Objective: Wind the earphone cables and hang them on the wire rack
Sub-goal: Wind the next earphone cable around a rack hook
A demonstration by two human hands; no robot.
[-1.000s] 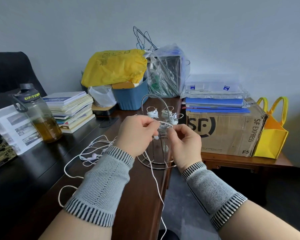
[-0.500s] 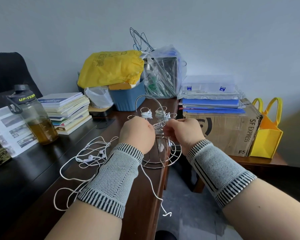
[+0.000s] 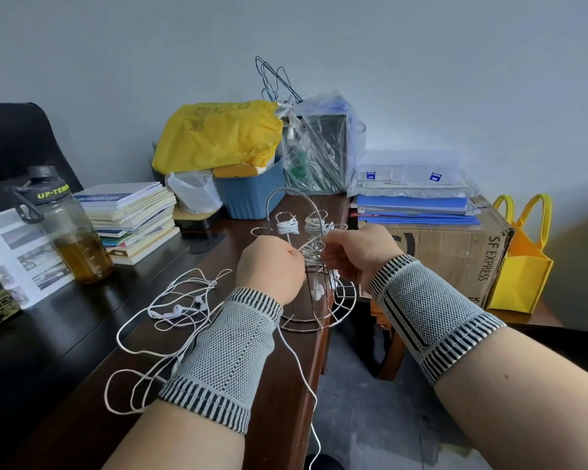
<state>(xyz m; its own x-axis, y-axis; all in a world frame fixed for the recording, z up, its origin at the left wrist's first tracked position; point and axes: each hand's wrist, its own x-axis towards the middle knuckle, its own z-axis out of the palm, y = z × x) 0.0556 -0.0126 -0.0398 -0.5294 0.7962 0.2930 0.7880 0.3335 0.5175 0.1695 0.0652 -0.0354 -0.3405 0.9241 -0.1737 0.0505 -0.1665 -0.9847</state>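
A chrome wire rack with a round base stands at the desk's right edge. Two wound white earphone bundles hang on its upper hooks. In front of the rack, my left hand and my right hand both pinch a white earphone cable wound into loops between them. Its loose tail drops off the desk's edge toward the floor. More loose white earphones lie tangled on the desk to the left of my left wrist.
A water bottle and a stack of books sit on the left. Behind the rack are a blue bin with a yellow bag and a plastic-wrapped box. A cardboard box and yellow tote stand to the right.
Both hands have risen toward the rack's upper hooks with the looped cable, my right hand moving up and right. The cable's hanging tail has swung.
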